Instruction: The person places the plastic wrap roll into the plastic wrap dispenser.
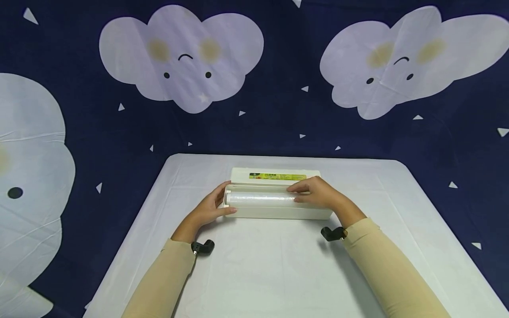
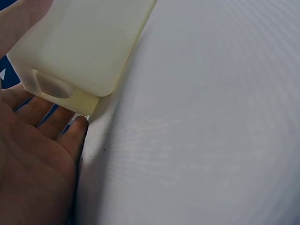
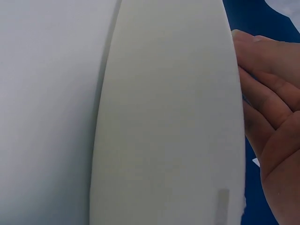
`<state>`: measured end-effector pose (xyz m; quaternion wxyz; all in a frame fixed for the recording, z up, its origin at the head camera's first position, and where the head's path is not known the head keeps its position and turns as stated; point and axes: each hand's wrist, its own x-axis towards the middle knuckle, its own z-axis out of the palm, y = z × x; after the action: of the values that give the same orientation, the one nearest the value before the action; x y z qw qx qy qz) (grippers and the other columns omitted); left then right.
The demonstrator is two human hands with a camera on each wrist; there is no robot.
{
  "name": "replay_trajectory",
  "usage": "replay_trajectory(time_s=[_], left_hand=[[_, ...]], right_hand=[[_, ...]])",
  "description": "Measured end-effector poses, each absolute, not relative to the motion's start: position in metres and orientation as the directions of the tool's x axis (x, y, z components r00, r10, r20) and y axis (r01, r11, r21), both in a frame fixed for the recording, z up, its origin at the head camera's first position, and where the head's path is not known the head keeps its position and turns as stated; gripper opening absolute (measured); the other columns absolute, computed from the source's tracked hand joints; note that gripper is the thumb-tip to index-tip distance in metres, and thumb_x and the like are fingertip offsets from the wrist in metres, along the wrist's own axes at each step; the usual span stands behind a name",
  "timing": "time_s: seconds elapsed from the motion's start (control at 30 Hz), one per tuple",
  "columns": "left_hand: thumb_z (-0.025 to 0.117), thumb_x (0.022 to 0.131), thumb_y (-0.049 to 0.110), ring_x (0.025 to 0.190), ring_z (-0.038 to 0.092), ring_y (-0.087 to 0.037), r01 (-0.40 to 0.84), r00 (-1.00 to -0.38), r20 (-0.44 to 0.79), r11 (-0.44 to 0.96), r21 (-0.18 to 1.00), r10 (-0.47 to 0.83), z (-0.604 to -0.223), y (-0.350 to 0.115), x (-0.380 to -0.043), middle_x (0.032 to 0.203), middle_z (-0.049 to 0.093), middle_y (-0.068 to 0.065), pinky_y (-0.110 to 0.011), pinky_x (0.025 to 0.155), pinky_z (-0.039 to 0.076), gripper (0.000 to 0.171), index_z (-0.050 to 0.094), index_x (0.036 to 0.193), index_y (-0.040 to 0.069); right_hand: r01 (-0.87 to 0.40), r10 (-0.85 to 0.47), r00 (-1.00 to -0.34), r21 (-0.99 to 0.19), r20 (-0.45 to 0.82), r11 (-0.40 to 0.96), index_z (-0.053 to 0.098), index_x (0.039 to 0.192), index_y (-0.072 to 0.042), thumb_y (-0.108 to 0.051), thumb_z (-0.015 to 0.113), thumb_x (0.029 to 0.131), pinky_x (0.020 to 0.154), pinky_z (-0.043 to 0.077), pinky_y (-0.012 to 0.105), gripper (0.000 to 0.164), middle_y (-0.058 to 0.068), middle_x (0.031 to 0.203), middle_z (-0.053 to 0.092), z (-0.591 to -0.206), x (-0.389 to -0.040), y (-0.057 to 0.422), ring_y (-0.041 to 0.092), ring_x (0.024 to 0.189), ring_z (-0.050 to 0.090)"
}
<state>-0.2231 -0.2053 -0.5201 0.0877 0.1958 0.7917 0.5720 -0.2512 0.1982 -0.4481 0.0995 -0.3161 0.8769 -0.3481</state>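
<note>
A long cream-white cling film box [image 1: 278, 213] stands on the table with its lid [image 1: 238, 176] tipped back behind it. Inside lies a shiny roll of cling film [image 1: 258, 198]. My left hand [image 1: 207, 209] grips the box's left end, thumb along the front wall and fingers round the end and back. In the left wrist view the fingers [image 2: 56, 119] reach past the box's notched end. My right hand [image 1: 320, 193] is over the right part of the box, its fingertips at the roll. The right wrist view shows the box's front wall [image 3: 168, 112] hiding those fingertips.
A white cloth covers the table [image 1: 270, 269]. A yellow-green label [image 1: 277, 176] is on the lid. Behind hangs a dark blue curtain [image 1: 278, 128] with clouds and small white triangles. A black wrist camera [image 1: 203, 247] sits at the left cuff, another [image 1: 332, 233] at the right.
</note>
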Motion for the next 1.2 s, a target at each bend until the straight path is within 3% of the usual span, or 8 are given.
replay_trajectory(time_s=[0.33, 0.7, 1.2], left_hand=[[0.087, 0.090, 0.011, 0.155, 0.026, -0.033, 0.194, -0.912, 0.068, 0.279, 0.941, 0.404, -0.518, -0.205, -0.222, 0.168, 0.032, -0.014, -0.044, 0.125, 0.023, 0.097, 0.027, 0.166, 0.013], [0.089, 0.089, 0.015, 0.155, 0.026, -0.031, 0.191, -0.915, 0.066, 0.284, 0.940, 0.398, -0.517, -0.206, -0.223, 0.168, 0.032, -0.013, -0.044, 0.125, 0.023, 0.098, 0.028, 0.166, 0.014], [0.089, 0.088, 0.018, 0.155, 0.027, -0.031, 0.199, -0.913, 0.073, 0.280, 0.939, 0.402, -0.519, -0.204, -0.221, 0.168, 0.033, -0.012, -0.043, 0.125, 0.023, 0.099, 0.029, 0.166, 0.014]], right_hand=[[-0.495, -0.584, -0.803, -0.676, 0.116, 0.547, 0.076, 0.128, -0.004, -0.013, 0.084, 0.092, 0.104, 0.053, 0.048, 0.038, 0.004, 0.128, 0.073, -0.443, -0.251, 0.207, 0.027, 0.123, 0.066], [-0.465, -0.517, -0.842, -0.698, 0.158, 0.545, 0.075, 0.130, -0.009, -0.016, 0.086, 0.091, 0.107, 0.051, 0.051, 0.041, 0.003, 0.132, 0.071, -0.444, -0.250, 0.221, 0.031, 0.126, 0.064], [-0.405, -0.412, -0.896, -0.686, 0.167, 0.604, 0.062, 0.147, -0.007, -0.037, 0.092, 0.084, 0.115, 0.038, 0.062, 0.075, 0.013, 0.150, 0.058, -0.453, -0.243, 0.244, 0.040, 0.141, 0.048]])
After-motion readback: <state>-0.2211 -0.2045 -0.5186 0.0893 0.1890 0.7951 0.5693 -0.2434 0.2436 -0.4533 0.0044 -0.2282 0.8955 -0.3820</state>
